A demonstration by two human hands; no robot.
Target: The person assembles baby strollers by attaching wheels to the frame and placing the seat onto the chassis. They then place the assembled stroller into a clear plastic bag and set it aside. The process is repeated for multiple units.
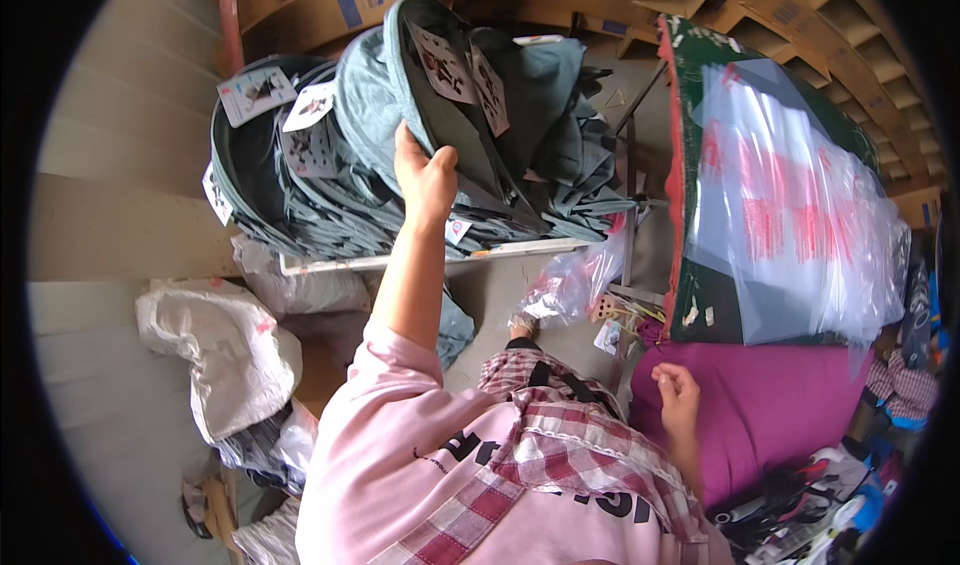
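My left hand (427,177) reaches forward and is closed on the rim of a grey-green fabric hoop (366,95), thumb on the near side. The hoop stands tilted up, with printed cardboard tags (442,60) hanging on its dark inner side. Beneath and around it lie more fabric hoops (250,170) of the same kind, stacked flat and overlapping, several with tags. My right hand (679,397) is held back near my waist, in front of a purple cloth (770,405). Its fingers are loosely bent and apart, with nothing visible in them.
The stack rests on a white-edged surface (350,264). At the right, clear plastic bags (790,195) with red print cover a green board (690,295). A white sack (225,345) stands at the left. Cardboard boxes (320,10) line the back; bagged goods (800,495) lie at the lower right.
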